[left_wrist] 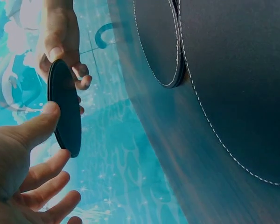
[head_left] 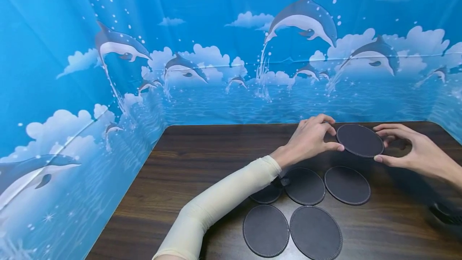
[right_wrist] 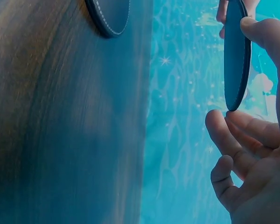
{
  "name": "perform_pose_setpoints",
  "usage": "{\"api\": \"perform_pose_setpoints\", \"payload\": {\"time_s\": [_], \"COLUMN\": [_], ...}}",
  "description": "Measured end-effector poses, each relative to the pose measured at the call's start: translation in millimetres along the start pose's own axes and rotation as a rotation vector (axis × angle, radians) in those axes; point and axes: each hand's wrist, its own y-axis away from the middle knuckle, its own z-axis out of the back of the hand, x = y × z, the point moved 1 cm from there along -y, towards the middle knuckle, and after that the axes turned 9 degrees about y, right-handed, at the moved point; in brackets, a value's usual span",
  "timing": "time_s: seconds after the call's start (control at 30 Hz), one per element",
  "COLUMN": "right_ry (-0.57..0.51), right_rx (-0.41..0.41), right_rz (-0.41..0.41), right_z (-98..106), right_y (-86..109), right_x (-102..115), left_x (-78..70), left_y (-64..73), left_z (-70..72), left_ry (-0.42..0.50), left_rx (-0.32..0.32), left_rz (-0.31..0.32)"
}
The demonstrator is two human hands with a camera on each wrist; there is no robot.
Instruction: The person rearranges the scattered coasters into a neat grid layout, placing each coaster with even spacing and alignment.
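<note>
A round dark leather coaster (head_left: 360,140) with a stitched rim is held up between both hands over the far right part of the table. My left hand (head_left: 313,135) pinches its left edge, thumb below and fingers above. On the opposite edge, my right hand (head_left: 408,145) has its thumb and fingertips at the rim. The left wrist view catches the coaster (left_wrist: 65,109) nearly edge-on, with the left thumb against it. From the right wrist, the coaster (right_wrist: 237,56) sits between the right thumb and index finger; its other fingers are loosely bent.
Several matching coasters lie flat on the dark wooden table (head_left: 173,175): two in a front row, such as this coaster (head_left: 266,231), and three behind, one partly covered by the left sleeve (head_left: 231,189). A black object (head_left: 445,214) lies at the right. A dolphin-print curtain (head_left: 216,19) surrounds the table.
</note>
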Motion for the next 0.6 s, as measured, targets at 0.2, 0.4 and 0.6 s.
{"api": "perform_pose_setpoints", "payload": {"time_s": [0.2,0.4,0.6], "right_ry": [-0.006,-0.003,-0.033], "right_rx": [0.003,-0.017,-0.072], "right_rz": [0.030,0.075,0.129], "right_z": [-1.9,-6.5,-11.2], "right_y": [5.2,14.2,29.3], "right_x": [8.2,16.5,21.3], "left_x": [0.7,-4.5,-14.8], "left_y": [13.6,32.9,50.7], "left_z": [3.6,3.9,2.1], "left_ry": [0.009,-0.034,-0.032], "left_rx": [-0.001,0.010,0.034], "left_rz": [-0.029,-0.010,-0.011]}}
